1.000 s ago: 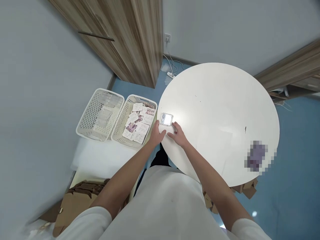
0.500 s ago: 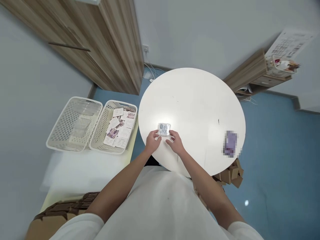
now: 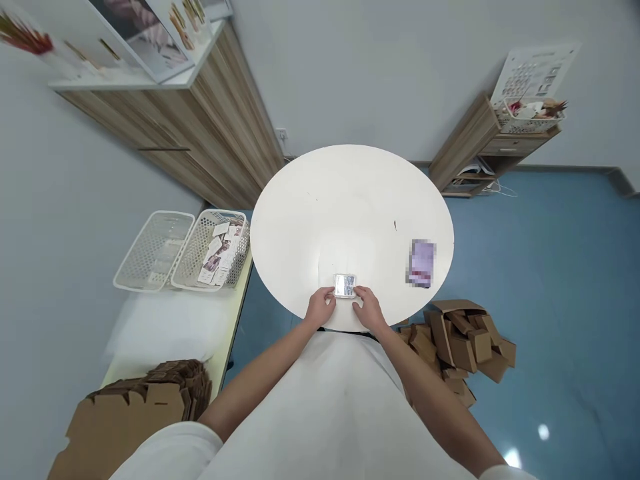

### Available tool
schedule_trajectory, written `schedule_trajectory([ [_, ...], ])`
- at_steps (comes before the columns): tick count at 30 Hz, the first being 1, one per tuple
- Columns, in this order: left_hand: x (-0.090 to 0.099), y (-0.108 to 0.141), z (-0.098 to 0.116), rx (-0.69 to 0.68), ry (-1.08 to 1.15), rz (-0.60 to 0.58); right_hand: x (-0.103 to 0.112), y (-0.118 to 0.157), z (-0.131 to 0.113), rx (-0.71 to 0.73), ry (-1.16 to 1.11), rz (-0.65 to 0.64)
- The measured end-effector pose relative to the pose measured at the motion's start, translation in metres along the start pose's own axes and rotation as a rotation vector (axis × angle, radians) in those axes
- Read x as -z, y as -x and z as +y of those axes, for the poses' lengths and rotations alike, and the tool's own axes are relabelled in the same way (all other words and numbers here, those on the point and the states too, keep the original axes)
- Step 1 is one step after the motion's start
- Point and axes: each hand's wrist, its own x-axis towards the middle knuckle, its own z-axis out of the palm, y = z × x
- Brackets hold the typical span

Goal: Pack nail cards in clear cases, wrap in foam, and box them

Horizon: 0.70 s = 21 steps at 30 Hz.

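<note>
A small clear plastic box (image 3: 345, 285) with dark and silvery pieces showing inside lies flat on the white round table (image 3: 350, 180), close to its near edge. My left hand (image 3: 320, 308) has its fingertips against the box's left side, thumb lower down. On the right side, the fingertips of my right hand (image 3: 369, 310) touch the box in the same way. Between them the two hands hold it by its edges. The small pieces inside are too tiny to make out.
A blurred-out purple item (image 3: 421, 263) lies at the table's right. To the left stand two white baskets, one (image 3: 155, 250) with clear plastic pieces, another (image 3: 245, 250) with printed cards. Flattened cardboard (image 3: 125, 427) is stacked lower left; cardboard boxes (image 3: 460, 340) sit on the floor at right.
The head view has turned and tilted, showing more of the cabinet top and floor boxes. The clear box, still between both hands, has shifted right and nearer to the table's front edge.
</note>
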Motion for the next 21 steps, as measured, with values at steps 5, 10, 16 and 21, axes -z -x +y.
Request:
schedule_trajectory([
  [5,-0.003,0.003,-0.010,-0.025,-0.128,-0.042,-0.010,0.007,0.007,0.034,0.112,-0.060],
  [10,0.007,0.002,-0.013,-0.181,-0.330,-0.060,-0.009,0.008,0.006,0.115,0.317,-0.054],
  [16,0.022,0.001,-0.014,-0.340,-0.599,-0.234,-0.003,-0.013,-0.006,0.310,0.583,-0.151],
  [21,0.023,-0.002,-0.017,-0.407,-0.678,-0.257,-0.006,-0.023,-0.006,0.369,0.695,-0.148],
])
